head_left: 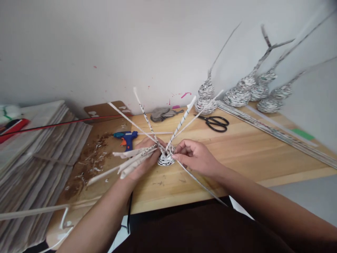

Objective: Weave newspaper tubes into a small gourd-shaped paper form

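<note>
A small round base woven from rolled newspaper strips [166,161] stands on the wooden table between my hands. Several paper tubes [181,119] fan upward from it, and a bundle of others [139,158] leans left across my left wrist. My left hand [151,151] is closed around the far left side of the weaving, its fingers mostly hidden behind the tubes. At the right rim, my right hand [196,156] pinches a thin paper strip [200,184], whose loose end trails toward the table's front edge.
Behind lie a blue glue gun [129,138], a grey cloth [164,114] and black scissors [217,123]. Finished woven gourd shapes [206,95] stand at the back right beside long paper tubes [276,130]. Stacked newspapers [44,168] rise on the left, next to brown cardboard with scraps.
</note>
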`<state>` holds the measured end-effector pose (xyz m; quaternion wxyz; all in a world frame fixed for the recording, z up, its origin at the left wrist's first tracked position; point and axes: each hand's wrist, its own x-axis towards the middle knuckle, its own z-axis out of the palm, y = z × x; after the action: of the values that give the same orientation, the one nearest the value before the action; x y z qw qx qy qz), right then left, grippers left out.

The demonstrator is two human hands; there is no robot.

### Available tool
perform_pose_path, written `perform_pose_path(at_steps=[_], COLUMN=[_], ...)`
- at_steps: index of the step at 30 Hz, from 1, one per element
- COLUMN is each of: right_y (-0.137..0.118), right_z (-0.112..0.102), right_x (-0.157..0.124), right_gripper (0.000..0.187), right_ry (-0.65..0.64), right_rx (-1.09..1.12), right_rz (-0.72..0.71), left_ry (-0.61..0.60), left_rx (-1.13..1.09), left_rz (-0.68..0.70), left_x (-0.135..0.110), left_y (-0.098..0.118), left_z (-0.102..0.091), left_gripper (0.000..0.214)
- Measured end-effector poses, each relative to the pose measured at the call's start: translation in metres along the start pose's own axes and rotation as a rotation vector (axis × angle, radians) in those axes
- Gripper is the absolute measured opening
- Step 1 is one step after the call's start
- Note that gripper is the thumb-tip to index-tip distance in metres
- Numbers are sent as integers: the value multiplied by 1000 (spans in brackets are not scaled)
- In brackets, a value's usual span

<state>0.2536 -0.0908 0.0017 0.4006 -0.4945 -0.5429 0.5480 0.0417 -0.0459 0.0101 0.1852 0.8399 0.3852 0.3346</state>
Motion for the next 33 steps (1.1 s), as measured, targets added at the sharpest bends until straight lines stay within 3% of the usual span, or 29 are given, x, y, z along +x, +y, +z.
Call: perform_pose_path(at_steps=[6, 12, 18, 22, 25, 28, 33], right_y=[-16, -19, -22, -23, -22, -19, -12], right_z=[2, -11, -19, -13, -4, 6, 16], right_x=[11, 25, 16, 15, 21, 30, 42], right_gripper=[26, 18, 21, 24, 20, 15, 10], right_ry=[-71, -40, 4, 53, 77, 135, 185], right_rx=[156, -176, -650, -790, -697, -432, -96], right_rz=[186, -101, -484, -452, -353, -230, -63], left_ry=[129, 165, 185, 260, 301, 299, 258], left_rx=[7, -34, -43, 37, 101, 175, 180], left_rz=[4, 36, 35, 65, 143, 208, 198], left_x=[0, -1, -2, -4, -5, -4, -5], left_y=[2, -3, 0, -4, -10, -14, -10], left_z=[2, 5, 8, 13, 18, 19, 18], left_gripper=[18, 13, 18, 17, 15, 14, 15])
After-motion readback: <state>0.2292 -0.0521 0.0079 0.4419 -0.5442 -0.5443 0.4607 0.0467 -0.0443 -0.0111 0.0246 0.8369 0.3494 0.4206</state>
